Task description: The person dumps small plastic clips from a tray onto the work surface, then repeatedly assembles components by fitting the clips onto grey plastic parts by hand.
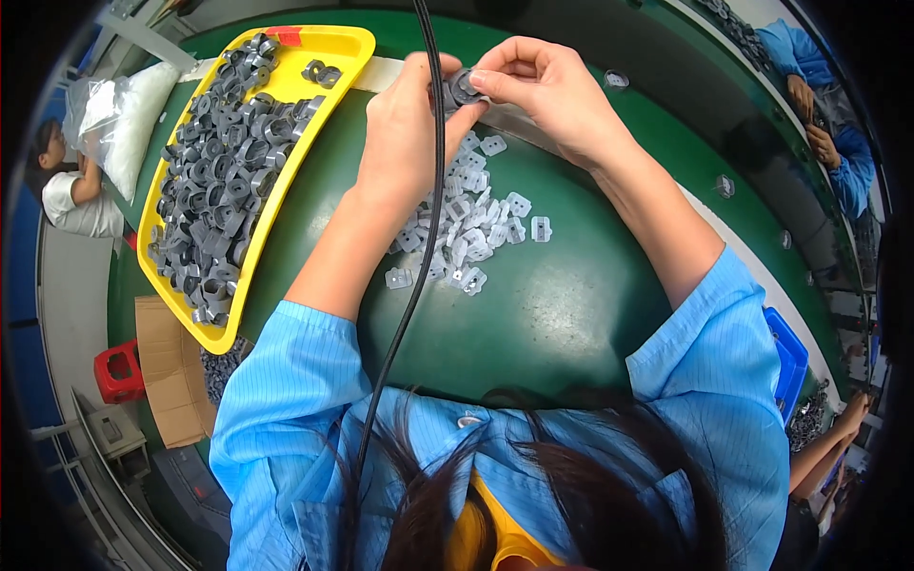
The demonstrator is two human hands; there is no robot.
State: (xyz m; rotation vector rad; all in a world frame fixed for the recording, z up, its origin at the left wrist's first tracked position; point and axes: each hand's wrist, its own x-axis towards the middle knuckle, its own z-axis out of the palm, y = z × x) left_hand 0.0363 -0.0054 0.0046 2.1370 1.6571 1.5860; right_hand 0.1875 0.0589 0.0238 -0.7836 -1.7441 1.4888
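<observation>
Short-sleeved light blue pinstriped work smock, yellow collar beneath, dark hair, bare forearms, bare hands

A green table top carries everything. A yellow tray heaped with dark grey parts lies well off to the left of the fingers — a loose pile of small white plastic pieces lies just below them.
</observation>
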